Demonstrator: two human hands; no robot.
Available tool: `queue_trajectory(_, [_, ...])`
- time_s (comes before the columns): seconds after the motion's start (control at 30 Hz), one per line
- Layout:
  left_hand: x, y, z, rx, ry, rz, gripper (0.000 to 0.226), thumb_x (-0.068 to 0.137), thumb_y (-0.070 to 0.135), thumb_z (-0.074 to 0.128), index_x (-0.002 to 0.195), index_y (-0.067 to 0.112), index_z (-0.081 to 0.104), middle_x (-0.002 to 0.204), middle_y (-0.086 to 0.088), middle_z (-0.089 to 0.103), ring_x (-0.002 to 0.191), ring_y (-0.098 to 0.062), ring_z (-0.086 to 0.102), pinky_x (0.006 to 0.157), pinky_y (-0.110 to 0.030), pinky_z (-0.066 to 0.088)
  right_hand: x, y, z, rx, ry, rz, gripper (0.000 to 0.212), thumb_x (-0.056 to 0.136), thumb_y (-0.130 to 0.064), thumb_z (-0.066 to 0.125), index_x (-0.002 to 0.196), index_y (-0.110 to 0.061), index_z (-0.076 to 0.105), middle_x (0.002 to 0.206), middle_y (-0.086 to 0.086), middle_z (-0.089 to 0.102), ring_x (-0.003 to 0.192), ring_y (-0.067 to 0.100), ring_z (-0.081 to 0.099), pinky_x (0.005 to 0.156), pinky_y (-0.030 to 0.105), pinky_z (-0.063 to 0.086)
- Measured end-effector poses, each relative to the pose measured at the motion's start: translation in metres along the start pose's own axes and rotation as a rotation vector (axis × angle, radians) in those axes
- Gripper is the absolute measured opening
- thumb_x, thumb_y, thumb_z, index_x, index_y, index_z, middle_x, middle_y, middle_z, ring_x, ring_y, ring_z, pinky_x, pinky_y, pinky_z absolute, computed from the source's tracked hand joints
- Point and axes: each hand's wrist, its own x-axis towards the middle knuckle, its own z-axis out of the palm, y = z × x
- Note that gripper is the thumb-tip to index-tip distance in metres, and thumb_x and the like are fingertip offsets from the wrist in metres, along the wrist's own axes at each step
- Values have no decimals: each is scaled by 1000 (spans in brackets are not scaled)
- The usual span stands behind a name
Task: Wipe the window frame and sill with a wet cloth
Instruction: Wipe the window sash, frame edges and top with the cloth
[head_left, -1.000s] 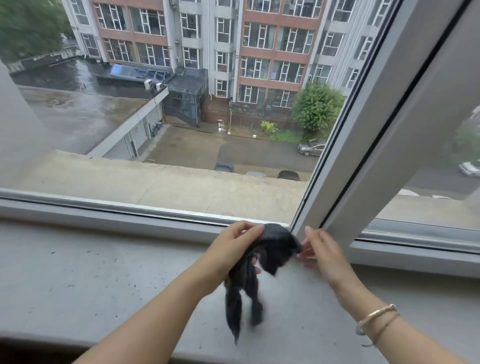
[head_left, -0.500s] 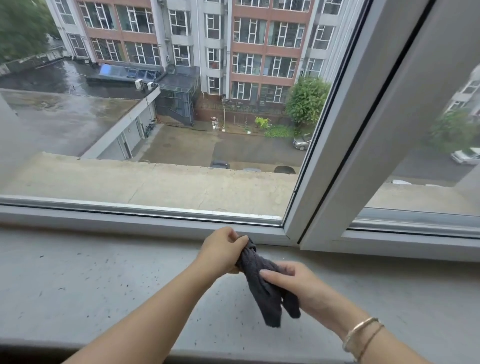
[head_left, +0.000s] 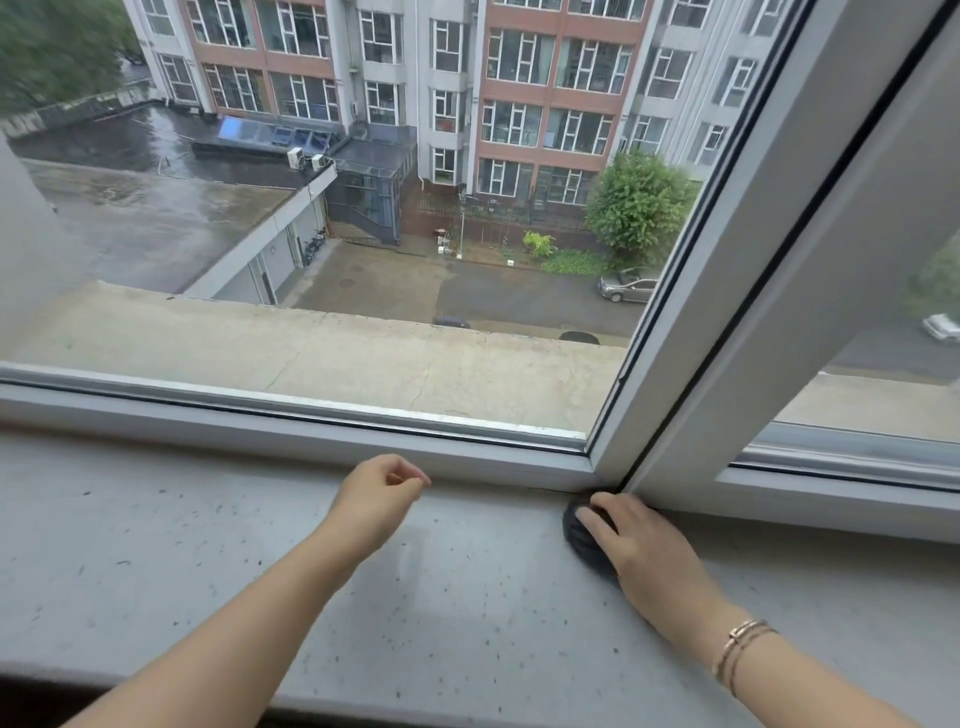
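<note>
My right hand (head_left: 641, 545) presses a dark grey cloth (head_left: 582, 540) flat on the grey speckled sill (head_left: 467, 597), right at the foot of the white window frame's upright post (head_left: 691, 322). Most of the cloth is hidden under the palm. My left hand (head_left: 376, 496) hovers over the sill near the frame's bottom rail (head_left: 311, 434), fingers loosely curled with nothing in them. A faint damp streak shows on the sill between my hands.
The sill carries many small dark specks. Behind the glass lie a concrete ledge (head_left: 311, 353), a wet yard and apartment blocks. A second pane (head_left: 883, 364) sits to the right of the post. Two bracelets (head_left: 740, 649) circle my right wrist.
The cloth passed from both hands to my right hand alone, which moved right and pressed it down at the post's base. My left hand let go and stays near the bottom rail.
</note>
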Motion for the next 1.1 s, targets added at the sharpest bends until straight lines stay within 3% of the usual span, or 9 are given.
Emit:
queue_trajectory(0.1, [9,-14,-14,15,47,-16,15,88,15,54,87,19,68,93,-3,66,80,-12,56,60,-23,39,-10,7,11,54,-134,40,65,66,-22,63,129,-15,50,130,3,43,116,23,44,93,34,50])
queue_trajectory(0.17, [16,-23,-26,26,90,-33,15,89,14,53,89,18,68,94,-3,65,79,-13,56,58,-23,39,-7,3,15,119,-187,50,63,74,-23,46,137,-16,44,137,2,38,125,22,36,103,38,41])
queue_trajectory(0.33, [29,-39,-51,13,201,-23,14,89,11,53,95,17,64,101,-3,63,89,-17,56,65,-27,40,47,-24,18,64,-143,-171,74,59,11,64,129,-10,52,128,9,49,112,26,47,89,35,52])
queue_trajectory(0.43, [34,-45,-59,-42,255,-31,20,89,12,53,108,16,58,110,-1,60,102,-19,54,79,-30,39,64,-16,-2,-145,-43,-434,46,77,8,50,120,-4,59,115,12,57,96,28,57,78,34,55])
queue_trajectory(0.53, [36,-51,-63,-62,319,-46,25,89,14,54,114,15,55,114,-2,59,106,-21,53,87,-32,41,62,12,-22,-298,22,-615,41,91,8,32,123,-2,56,120,13,55,105,28,55,86,36,53])
queue_trajectory(0.67, [35,-59,-64,-54,329,-47,26,90,16,54,115,16,53,117,-2,57,110,-22,51,92,-35,41,49,25,-25,-423,93,-583,43,94,7,31,133,-1,46,128,10,50,113,27,48,95,35,43])
queue_trajectory(0.83, [35,-66,-62,-62,295,-32,17,93,25,52,109,23,54,118,1,56,114,-22,50,99,-41,40,30,37,-14,-523,-180,-574,66,87,-37,40,146,-8,32,152,8,30,136,27,32,108,41,23])
queue_trajectory(0.9, [38,-67,-62,-75,304,-33,14,94,30,49,107,25,54,119,1,56,117,-23,48,101,-43,39,27,41,-15,-501,-209,-532,70,88,-44,39,149,-12,27,158,3,20,144,23,21,112,41,18])
queue_trajectory(1.1, [48,-72,-67,-114,347,-48,18,97,30,44,107,20,54,117,-2,54,111,-24,50,94,-38,39,44,34,4,-494,-40,-618,49,96,-6,29,145,-6,35,157,5,21,143,28,24,112,45,23])
